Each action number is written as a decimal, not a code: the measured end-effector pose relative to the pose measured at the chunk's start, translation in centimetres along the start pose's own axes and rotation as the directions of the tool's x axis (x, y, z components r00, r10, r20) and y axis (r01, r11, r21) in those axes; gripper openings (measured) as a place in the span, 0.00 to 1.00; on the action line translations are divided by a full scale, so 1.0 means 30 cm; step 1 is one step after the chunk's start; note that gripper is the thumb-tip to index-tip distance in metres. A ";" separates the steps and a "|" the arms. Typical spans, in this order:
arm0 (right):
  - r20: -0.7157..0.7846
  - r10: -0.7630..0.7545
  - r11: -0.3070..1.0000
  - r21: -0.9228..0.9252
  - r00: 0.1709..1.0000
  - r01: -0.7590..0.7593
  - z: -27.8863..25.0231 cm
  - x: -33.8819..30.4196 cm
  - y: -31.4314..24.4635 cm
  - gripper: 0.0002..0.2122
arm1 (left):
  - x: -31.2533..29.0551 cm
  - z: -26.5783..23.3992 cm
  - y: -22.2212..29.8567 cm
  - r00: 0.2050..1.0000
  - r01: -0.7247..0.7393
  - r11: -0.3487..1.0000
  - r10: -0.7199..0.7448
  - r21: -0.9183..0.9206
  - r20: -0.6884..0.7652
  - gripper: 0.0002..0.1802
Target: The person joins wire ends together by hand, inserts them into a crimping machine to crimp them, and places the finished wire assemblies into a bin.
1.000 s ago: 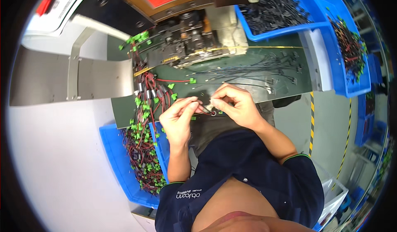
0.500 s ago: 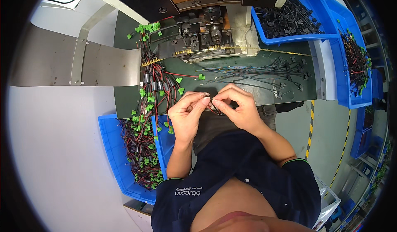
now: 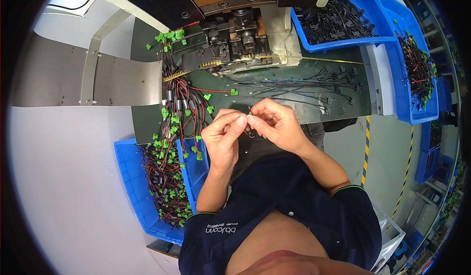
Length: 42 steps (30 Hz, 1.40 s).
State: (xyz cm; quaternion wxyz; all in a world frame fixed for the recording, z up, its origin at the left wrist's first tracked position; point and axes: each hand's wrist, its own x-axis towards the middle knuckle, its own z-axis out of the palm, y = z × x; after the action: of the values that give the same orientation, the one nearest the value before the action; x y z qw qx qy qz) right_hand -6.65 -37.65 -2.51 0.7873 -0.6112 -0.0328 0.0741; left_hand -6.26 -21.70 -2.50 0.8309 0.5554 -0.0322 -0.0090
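Thin red-black wire [image 3: 250, 131] — seemingly looped — pinched by both hands [image 3: 248, 128].

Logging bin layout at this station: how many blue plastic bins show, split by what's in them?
Blue plastic bin of red-and-black wires with green connectors, at the person's left: 1
Blue plastic bin of black wired parts, top right: 1
Blue plastic bin of mixed red, black and green wires, far right: 1
Total: 3
More blue shapes at the right rim are too blurred to count.

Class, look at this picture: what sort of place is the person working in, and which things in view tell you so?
Most likely a factory assembly bench for wire harnesses. Blue bins hold heaps of red-and-black wires with green connectors, a metal press-like machine stands behind, and both hands pinch one small wire.
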 end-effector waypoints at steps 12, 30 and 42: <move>0.165 -0.229 0.906 -0.325 0.959 0.272 -0.055 0.020 -0.071 0.06 | 0.004 0.034 -0.011 0.987 0.160 0.942 -0.157 -0.295 0.036 0.07; 0.127 -0.044 0.950 -0.301 0.991 0.081 -0.079 -0.007 -0.068 0.06 | 0.023 0.032 0.007 0.978 0.004 0.998 -0.016 0.060 0.208 0.09; 0.133 0.053 0.954 -0.300 0.990 -0.011 -0.082 -0.006 -0.076 0.07 | 0.016 0.037 0.007 0.985 -0.001 0.995 -0.017 0.100 0.170 0.08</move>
State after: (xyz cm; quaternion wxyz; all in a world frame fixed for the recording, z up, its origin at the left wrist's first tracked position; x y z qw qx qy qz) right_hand -6.31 -40.59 -0.93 0.6802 -0.7170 -0.0888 0.1238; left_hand -5.85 -22.68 -1.87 0.7962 0.5937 -0.1012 -0.0581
